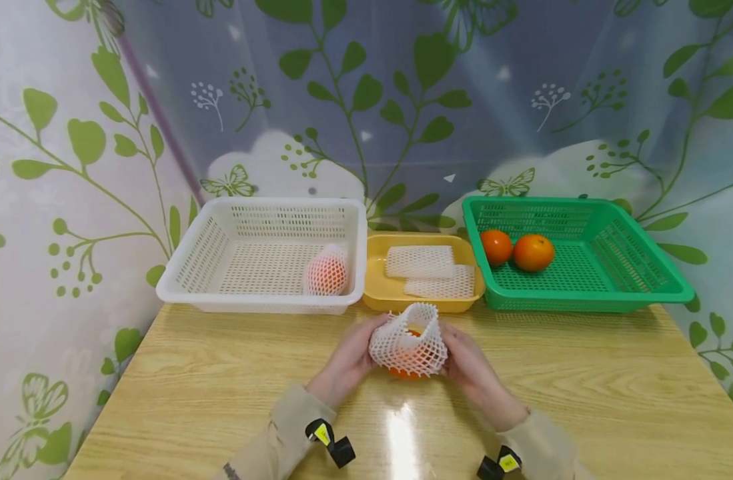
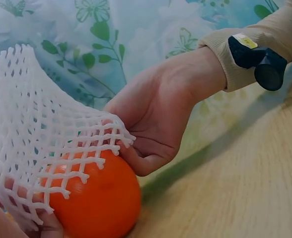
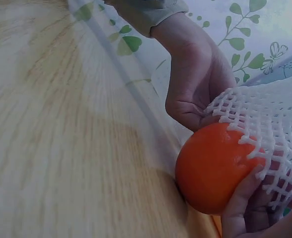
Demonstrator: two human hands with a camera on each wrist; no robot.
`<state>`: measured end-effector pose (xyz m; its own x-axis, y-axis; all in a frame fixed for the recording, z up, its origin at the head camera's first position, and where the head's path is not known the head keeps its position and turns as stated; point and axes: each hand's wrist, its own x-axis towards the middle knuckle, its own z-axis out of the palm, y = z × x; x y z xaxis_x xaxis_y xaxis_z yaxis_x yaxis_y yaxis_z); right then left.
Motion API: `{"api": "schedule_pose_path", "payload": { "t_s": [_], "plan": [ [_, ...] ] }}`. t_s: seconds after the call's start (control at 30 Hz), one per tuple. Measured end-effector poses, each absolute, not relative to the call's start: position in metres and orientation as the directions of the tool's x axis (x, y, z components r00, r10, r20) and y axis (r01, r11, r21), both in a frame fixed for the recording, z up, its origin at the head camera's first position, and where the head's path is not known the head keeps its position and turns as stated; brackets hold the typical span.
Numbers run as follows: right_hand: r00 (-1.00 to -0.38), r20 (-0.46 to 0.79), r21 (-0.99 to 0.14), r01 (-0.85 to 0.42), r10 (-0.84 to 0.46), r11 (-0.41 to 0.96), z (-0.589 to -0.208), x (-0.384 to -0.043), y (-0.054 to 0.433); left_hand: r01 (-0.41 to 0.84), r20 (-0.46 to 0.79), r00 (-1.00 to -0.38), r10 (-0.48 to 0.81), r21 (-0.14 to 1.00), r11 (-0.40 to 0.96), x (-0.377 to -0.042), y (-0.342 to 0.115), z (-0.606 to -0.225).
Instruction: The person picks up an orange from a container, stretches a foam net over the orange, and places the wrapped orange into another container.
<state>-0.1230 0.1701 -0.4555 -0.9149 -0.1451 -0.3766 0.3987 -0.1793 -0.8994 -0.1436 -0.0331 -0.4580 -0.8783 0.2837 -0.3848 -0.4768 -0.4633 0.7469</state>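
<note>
A white foam fruit net [image 1: 396,347] is stretched partly over an orange [image 1: 407,375] near the front of the wooden table. Its upper end stands up loose, and the lower part of the orange [image 2: 104,203] shows bare below the net's edge. From one side my left hand [image 1: 355,350] grips the net's rim. My right hand [image 1: 471,370] holds the rim on the opposite side, its thumb and fingers [image 2: 148,161] bent at the mesh. In the right wrist view, right-hand fingers [image 3: 243,203] also touch the orange. Some fingertips are hidden behind the mesh.
Behind the hands, a yellow tray [image 1: 375,303] holds flat foam nets [image 1: 420,261]. At left, a white basket [image 1: 258,303] contains a netted fruit [image 1: 327,273]. The green basket [image 1: 588,300] at right has two bare oranges [image 1: 533,253] inside. A patterned curtain [image 1: 366,133] hangs behind.
</note>
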Motion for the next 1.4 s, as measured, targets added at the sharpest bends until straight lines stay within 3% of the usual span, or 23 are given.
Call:
{"api": "schedule_pose_path", "payload": {
  "t_s": [0.37, 0.63, 0.8, 0.9, 1.13, 1.4],
  "plan": [
    [-0.905, -0.4, -0.893, 0.421, -0.145, -0.158, -0.468, -0.117, 0.169, -0.504, -0.456, -0.863, 0.217, 0.747, -0.433, -0.134, -0.03, -0.473],
    [-0.919, -0.36, -0.933, 0.356, -0.162, 0.054, -0.464, -0.116, 0.169, -0.493, -0.482, -0.863, 0.151, 0.742, -0.454, -0.134, -0.025, -0.473],
    [-0.931, -0.327, -0.943, 0.312, -0.162, 0.11, -0.461, -0.112, 0.166, -0.468, -0.469, -0.874, 0.128, 0.74, -0.483, -0.134, -0.022, -0.471],
    [-0.929, -0.322, -0.946, 0.31, -0.184, 0.091, -0.461, -0.111, 0.165, -0.456, -0.462, -0.879, 0.12, 0.74, -0.495, -0.135, -0.023, -0.468],
    [-0.887, -0.255, -0.948, 0.309, -0.385, -0.082, -0.46, -0.118, 0.166, -0.419, -0.413, -0.902, 0.123, 0.77, -0.482, -0.142, -0.021, -0.459],
    [-0.887, -0.222, -0.937, 0.308, -0.404, -0.163, -0.45, -0.116, 0.167, -0.35, -0.337, -0.936, 0.106, 0.849, -0.395, -0.148, -0.017, -0.45]
  ]
}}
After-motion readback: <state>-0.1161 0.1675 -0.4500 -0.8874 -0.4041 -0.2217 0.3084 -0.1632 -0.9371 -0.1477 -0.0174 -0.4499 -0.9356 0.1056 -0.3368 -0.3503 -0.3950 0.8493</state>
